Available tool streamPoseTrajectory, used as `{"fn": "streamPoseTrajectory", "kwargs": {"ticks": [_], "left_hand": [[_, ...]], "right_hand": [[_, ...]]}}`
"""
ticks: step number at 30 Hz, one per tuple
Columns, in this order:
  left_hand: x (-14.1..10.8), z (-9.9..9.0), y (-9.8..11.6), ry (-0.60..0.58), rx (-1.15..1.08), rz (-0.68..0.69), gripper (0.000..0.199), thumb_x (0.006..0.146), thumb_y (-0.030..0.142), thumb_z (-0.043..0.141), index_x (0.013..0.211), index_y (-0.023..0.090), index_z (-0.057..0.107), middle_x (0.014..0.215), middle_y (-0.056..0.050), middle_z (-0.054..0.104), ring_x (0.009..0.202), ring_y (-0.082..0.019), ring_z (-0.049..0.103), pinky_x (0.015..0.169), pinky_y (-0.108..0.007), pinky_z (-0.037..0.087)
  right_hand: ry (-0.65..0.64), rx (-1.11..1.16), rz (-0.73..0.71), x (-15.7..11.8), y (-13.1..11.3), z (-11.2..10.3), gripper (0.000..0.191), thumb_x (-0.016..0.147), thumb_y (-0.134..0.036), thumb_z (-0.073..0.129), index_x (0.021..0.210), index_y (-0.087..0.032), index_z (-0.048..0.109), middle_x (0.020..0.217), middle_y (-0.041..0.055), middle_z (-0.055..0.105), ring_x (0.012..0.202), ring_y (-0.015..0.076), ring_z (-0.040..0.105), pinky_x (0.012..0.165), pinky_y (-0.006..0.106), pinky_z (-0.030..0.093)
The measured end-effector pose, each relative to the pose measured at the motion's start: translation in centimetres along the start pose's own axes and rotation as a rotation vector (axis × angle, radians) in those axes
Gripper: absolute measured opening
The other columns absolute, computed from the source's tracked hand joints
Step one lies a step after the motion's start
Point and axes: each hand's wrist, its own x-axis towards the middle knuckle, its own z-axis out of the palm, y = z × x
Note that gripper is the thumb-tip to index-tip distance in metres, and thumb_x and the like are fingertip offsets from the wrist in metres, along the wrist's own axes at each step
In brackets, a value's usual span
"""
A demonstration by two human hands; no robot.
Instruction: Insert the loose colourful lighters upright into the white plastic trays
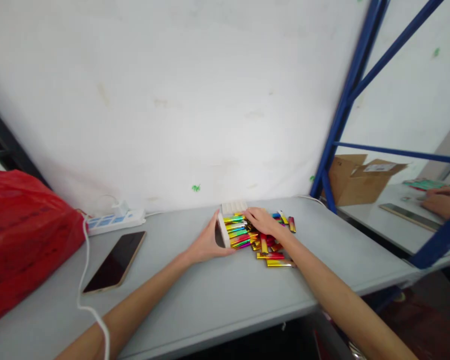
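Observation:
My left hand [206,242] is wrapped around a shallow white box [224,231] standing on its side, thumb at the near edge and fingers at the far edge. Inside its open side lies a row of shiny lighters [238,232] in gold, green, red and purple. My right hand [261,221] reaches over them with fingers bent down onto the lighters at the box's opening; its fingertips are partly hidden. Beneath and beside that hand, a loose pile of lighters [275,256] spreads on the grey table [210,305]. Behind the box sits a white slotted tray [233,206].
On the left are a phone [116,261], a white power strip [116,220] with a cable [87,265], and a red plastic bag [30,235]. A blue metal post [337,120] rises at right; beyond it are a cardboard box [360,182] and another person's hands [442,202].

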Motion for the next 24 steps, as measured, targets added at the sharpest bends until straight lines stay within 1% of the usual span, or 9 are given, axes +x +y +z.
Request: {"fn": "streamPoseTrajectory", "kwargs": {"ticks": [3,5,7,9,11,13,15,18,24], "left_hand": [[0.1,0.1,0.0,-0.003,-0.008,0.014,0.145,0.069,0.054,0.096,0.172,0.027,-0.002,0.170,-0.020,0.038,0.158,-0.042,0.036,0.132,-0.063,0.025],[0.1,0.2,0.1,0.005,-0.006,0.011,0.147,0.067,0.054,0.097,0.172,0.027,-0.002,0.171,-0.019,0.037,0.158,-0.042,0.035,0.132,-0.063,0.024],[0.1,0.3,0.2,0.008,-0.005,-0.005,0.148,0.066,0.054,0.098,0.172,0.025,-0.002,0.172,-0.020,0.035,0.159,-0.042,0.034,0.133,-0.062,0.023],[0.1,0.3,0.3,0.005,0.000,-0.034,0.150,0.065,0.055,0.098,0.172,0.023,-0.001,0.174,-0.021,0.030,0.160,-0.042,0.031,0.133,-0.061,0.023],[0.1,0.4,0.4,0.001,0.007,-0.057,0.151,0.063,0.055,0.098,0.172,0.021,-0.001,0.175,-0.022,0.027,0.161,-0.042,0.029,0.133,-0.061,0.022],[0.1,0.4,0.5,0.008,0.008,-0.054,0.150,0.063,0.054,0.098,0.172,0.019,0.001,0.174,-0.022,0.029,0.161,-0.042,0.030,0.133,-0.060,0.023],[0.1,0.3,0.7,0.009,0.005,-0.036,0.147,0.065,0.051,0.097,0.173,0.018,0.003,0.173,-0.022,0.032,0.160,-0.042,0.031,0.133,-0.058,0.025],[0.0,-0.1,0.9,-0.002,0.018,-0.009,0.145,0.064,0.050,0.098,0.173,0.020,0.006,0.173,-0.020,0.033,0.159,-0.043,0.034,0.133,-0.058,0.027],[-0.2,-0.9,0.5,-0.029,-0.049,-0.004,0.143,0.065,0.047,0.098,0.173,0.026,0.007,0.169,-0.019,0.042,0.151,-0.041,0.048,0.128,-0.061,0.035]], "right_hand": [[0.023,-0.065,0.040,0.2,-0.5,-0.2,0.043,0.116,-0.031,0.037,0.099,-0.014,0.073,0.102,0.0118,0.075,0.098,0.0207,0.067,0.093,0.030,0.045],[0.084,-0.076,0.052,0.3,-1.6,-0.3,0.041,0.115,-0.030,0.036,0.105,-0.015,0.073,0.107,0.0125,0.075,0.104,0.0217,0.067,0.097,0.031,0.045],[0.168,-0.046,0.017,0.4,-3.1,-0.1,0.040,0.116,-0.030,0.034,0.117,-0.015,0.071,0.118,0.0130,0.074,0.113,0.0219,0.066,0.103,0.032,0.045],[0.211,-0.014,-0.074,0.4,-4.8,0.5,0.039,0.116,-0.030,0.033,0.131,-0.015,0.066,0.130,0.0135,0.071,0.123,0.0218,0.063,0.108,0.033,0.043],[0.165,-0.062,-0.192,0.4,-6.3,1.3,0.038,0.115,-0.026,0.034,0.134,-0.014,0.064,0.133,0.0151,0.070,0.124,0.0239,0.062,0.111,0.037,0.043],[0.088,-0.182,-0.262,0.4,-7.2,2.0,0.037,0.114,-0.022,0.034,0.128,-0.012,0.067,0.126,0.0175,0.072,0.118,0.0275,0.063,0.108,0.042,0.044],[0.044,-0.289,-0.277,0.3,-7.3,2.3,0.037,0.113,-0.021,0.035,0.122,-0.011,0.069,0.120,0.0187,0.072,0.112,0.0296,0.064,0.104,0.044,0.046],[0.032,-0.340,-0.259,0.0,-6.4,2.1,0.036,0.114,-0.023,0.035,0.122,-0.013,0.068,0.119,0.0178,0.071,0.111,0.0290,0.064,0.102,0.043,0.046],[0.049,-0.211,-0.131,-0.2,-4.6,0.8,0.039,0.116,-0.028,0.033,0.109,-0.017,0.070,0.112,0.0136,0.075,0.110,0.0251,0.067,0.101,0.037,0.046]]}}
